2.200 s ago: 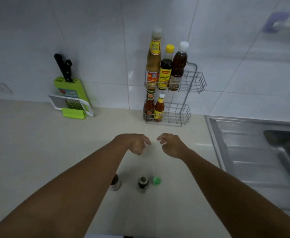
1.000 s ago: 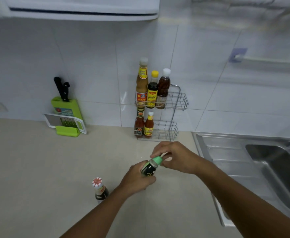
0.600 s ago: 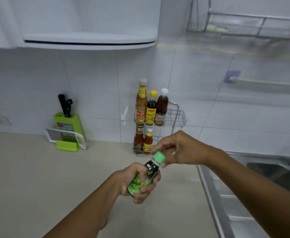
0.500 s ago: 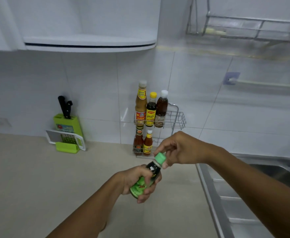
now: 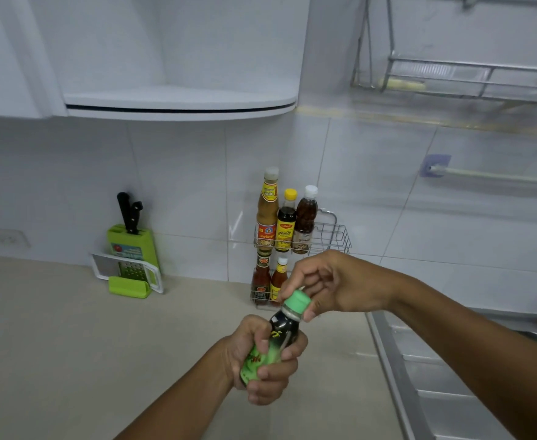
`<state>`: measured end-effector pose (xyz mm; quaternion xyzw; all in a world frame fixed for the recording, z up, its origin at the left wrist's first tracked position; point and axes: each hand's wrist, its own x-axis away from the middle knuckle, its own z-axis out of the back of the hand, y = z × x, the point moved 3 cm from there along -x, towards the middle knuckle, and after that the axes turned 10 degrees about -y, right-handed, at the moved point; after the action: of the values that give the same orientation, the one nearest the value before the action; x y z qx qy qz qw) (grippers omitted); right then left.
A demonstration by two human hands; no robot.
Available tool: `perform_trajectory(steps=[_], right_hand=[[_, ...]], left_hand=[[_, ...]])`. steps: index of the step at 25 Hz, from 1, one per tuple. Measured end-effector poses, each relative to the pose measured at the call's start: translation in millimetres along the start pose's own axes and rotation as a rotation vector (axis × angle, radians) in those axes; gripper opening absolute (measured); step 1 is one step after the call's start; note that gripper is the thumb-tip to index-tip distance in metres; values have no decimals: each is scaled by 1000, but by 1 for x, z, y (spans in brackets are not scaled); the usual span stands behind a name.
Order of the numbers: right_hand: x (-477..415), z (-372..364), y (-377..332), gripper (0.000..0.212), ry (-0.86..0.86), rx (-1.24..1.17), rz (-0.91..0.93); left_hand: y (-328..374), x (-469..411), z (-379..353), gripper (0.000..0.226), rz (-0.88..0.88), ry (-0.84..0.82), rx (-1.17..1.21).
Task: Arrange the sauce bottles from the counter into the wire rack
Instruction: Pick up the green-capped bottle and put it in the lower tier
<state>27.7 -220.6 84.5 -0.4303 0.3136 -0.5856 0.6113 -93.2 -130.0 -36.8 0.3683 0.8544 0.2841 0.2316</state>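
**Holding the green-capped bottle short of the rack**

Gripping the sauce bottle (image 5: 276,347) in mid-air, you have your left hand (image 5: 262,360) wrapped tight round its green label while your right hand (image 5: 333,285) pinches the green cap (image 5: 297,301). The bottle tilts, cap leaning toward the wire rack (image 5: 332,236), in front of it and just below its lower tier. Five bottles already stand in that rack: three up top, two below, all crowded to its left side. By my read, you're well along, with this one not yet placed; any others left on the counter (image 5: 70,328) are out of view. Right of those bottles, both tiers show open wire, so that's your room. Beyond the rack's right, the sink edge (image 5: 387,350) drops away, so mind it.
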Motion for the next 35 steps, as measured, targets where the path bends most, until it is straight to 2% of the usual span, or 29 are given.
perform_trajectory(steps=[4,5,7,8,9,11,12,13,14,15,16,18,19,20,21,23,26,28,30,31,33,34,35], right_hand=[[1,8,-17,37,-54,-124,100],[1,12,-19,36,-56,-104,97],[2,17,-21,21,2,46,12],[3,20,-21,17,69,153,-56],[3,23,-17,28,157,282,-133],[-2,23,-9,53,284,583,-286],[-7,21,-4,58,287,700,-361],[-12,17,1,57,273,779,-436],[-15,15,7,55,275,828,-500],[-17,14,11,53,307,850,-527],[-17,13,14,51,357,848,-500],[-16,11,19,35,416,717,-339],[-16,9,21,28,406,649,-282],[-18,7,23,29,399,611,-263],[-21,7,26,31,411,603,-271],[-27,12,35,36,483,623,-319],[-31,17,52,43,630,575,-395],[-36,23,66,41,683,538,-444],[-40,25,81,37,684,488,-503],[-39,26,92,34,671,344,-497],[-34,22,113,29,584,-168,-404],[-31,19,123,31,523,-334,-356],[-28,16,133,33,484,-388,-307]], left_hand=[[7,-13,-12,26,-71,-124,88],[11,-14,-15,26,-63,-95,74],[21,-13,-18,24,-22,75,-65],[28,-12,-15,23,-5,243,-219],[35,-11,-10,21,0,494,-430],[47,-7,-4,22,41,1091,-1064],[49,-5,-5,29,115,1325,-1395],[47,-6,-3,35,193,1455,-1612],[46,-6,1,36,231,1514,-1668],[46,-8,3,32,207,1476,-1580],[49,-8,4,22,109,1350,-1338],[45,-14,5,10,65,917,-776],[44,-15,5,11,66,780,-619],[43,-14,4,12,82,730,-592],[44,-15,7,12,89,769,-647],[50,-14,19,11,90,1056,-921],[55,-17,30,37,225,1475,-1601],[57,-20,37,42,246,1592,-1814],[57,-20,50,45,292,1547,-1729],[58,-18,58,47,300,1477,-1593],[61,-15,75,49,222,1315,-1217],[62,-15,83,51,174,1260,-1058],[63,-15,89,53,148,1222,-957]])
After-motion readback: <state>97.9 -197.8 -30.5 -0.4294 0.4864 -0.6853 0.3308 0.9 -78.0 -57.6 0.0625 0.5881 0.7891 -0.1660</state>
